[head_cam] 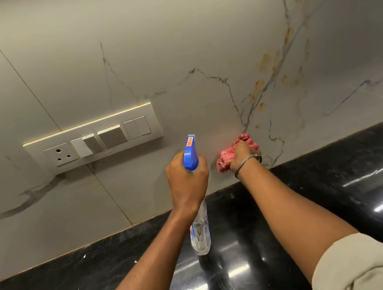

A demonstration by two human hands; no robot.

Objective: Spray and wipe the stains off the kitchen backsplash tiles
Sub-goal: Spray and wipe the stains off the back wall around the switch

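your left hand (pixel 187 178) grips the spray bottle (pixel 200 229) at its neck, fingers curled round it under the blue trigger head, with the nozzle aimed at the backsplash tiles (pixel 169 47). the clear body reaches down over the black tabletop (pixel 343 182) near its back edge; you cannot tell whether the base touches it. your right hand (pixel 244 155) presses a bunched pink cloth (pixel 224 158) against the tile just above the tabletop's back edge, just right of the bottle's head. its fingers clutch the cloth and are mostly hidden behind the hand. a metal bangle (pixel 246 163) sits on that wrist. orange-brown stains (pixel 265 61) run up the tile above and right of the cloth, along a grey vein. a switch panel (pixel 94 139) sits on the tiles left of the bottle.
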